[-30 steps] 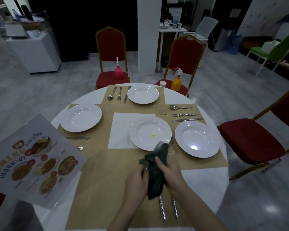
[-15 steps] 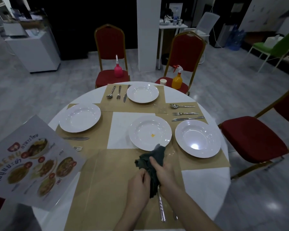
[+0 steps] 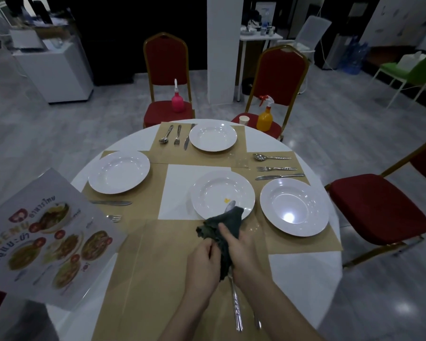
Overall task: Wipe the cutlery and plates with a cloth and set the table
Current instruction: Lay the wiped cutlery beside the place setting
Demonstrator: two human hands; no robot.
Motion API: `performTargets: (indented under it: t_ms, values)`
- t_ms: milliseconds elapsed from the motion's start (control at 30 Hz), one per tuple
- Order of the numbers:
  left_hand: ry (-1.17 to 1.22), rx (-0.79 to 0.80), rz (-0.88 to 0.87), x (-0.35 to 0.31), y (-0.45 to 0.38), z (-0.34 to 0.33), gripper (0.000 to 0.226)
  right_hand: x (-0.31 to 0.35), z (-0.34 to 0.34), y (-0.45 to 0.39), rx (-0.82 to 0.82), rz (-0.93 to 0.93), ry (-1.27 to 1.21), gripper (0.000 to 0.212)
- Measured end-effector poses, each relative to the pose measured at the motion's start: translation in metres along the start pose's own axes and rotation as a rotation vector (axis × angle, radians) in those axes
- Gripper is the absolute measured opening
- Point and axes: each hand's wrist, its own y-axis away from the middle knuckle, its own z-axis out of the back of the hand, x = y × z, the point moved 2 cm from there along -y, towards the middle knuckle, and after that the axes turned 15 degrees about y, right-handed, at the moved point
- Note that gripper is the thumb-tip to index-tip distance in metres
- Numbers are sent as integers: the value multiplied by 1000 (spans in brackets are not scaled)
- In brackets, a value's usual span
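Both hands curl around a crumpled dark cloth: left hand pinches its bunched edge, right hand grips the fabric wrapped over a shiny metal utensil, probably a spoon, above the tan placemat, near a round white plate.

Grey tiled floor, white pillar, red chairs, dim light

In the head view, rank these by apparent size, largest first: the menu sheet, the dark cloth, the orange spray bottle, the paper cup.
1. menu sheet, though nearness to the camera enlarges it
2. dark cloth
3. orange spray bottle
4. paper cup
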Motion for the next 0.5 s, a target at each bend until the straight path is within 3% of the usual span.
performTargets:
  t_ms: [200,400,500]
  values:
    - [-94,102,-45,2,14,-3,31,13,28,-32,-150,-9,9,9]
    - [-4,9,-18,-11,-1,-3,34,6,13,-1,11,77,118,12]
    - [-77,56,-19,-1,6,-5,32,4,29,-19,-82,20,123,7]
